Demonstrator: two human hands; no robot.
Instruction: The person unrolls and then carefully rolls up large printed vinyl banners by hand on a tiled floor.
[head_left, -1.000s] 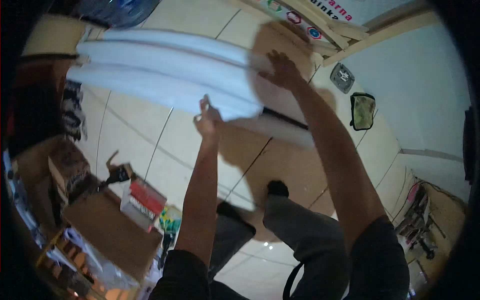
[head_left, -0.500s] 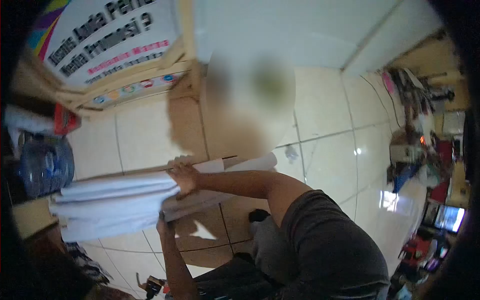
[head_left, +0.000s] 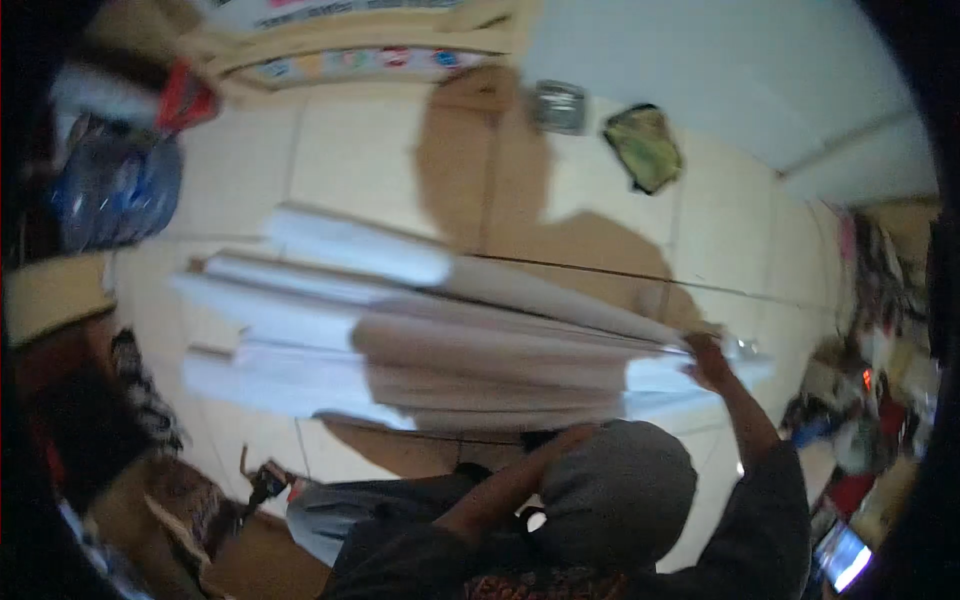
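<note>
A bundle of several long white paper rolls (head_left: 450, 340) lies across the middle of the view, blurred by motion, its ends fanned out to the left. My right hand (head_left: 705, 358) grips the bundle at its right end, arm reaching up from a dark sleeve. My left hand (head_left: 575, 437) is under the bundle's lower edge, fingers against the rolls; how firmly it holds them is hard to see. My grey-trousered knee (head_left: 620, 490) is just below the rolls.
Cream tiled floor (head_left: 360, 160) lies below. A blue water jug (head_left: 115, 190) sits at the upper left, a wooden sign frame (head_left: 370, 45) at the top, a green bag (head_left: 645, 145) near the wall. Cardboard boxes (head_left: 200, 520) are at the lower left, clutter (head_left: 870, 400) at the right.
The view has swung round. The rolls now stretch wider across the frame, and my right hand has shifted from their middle to their right end.
</note>
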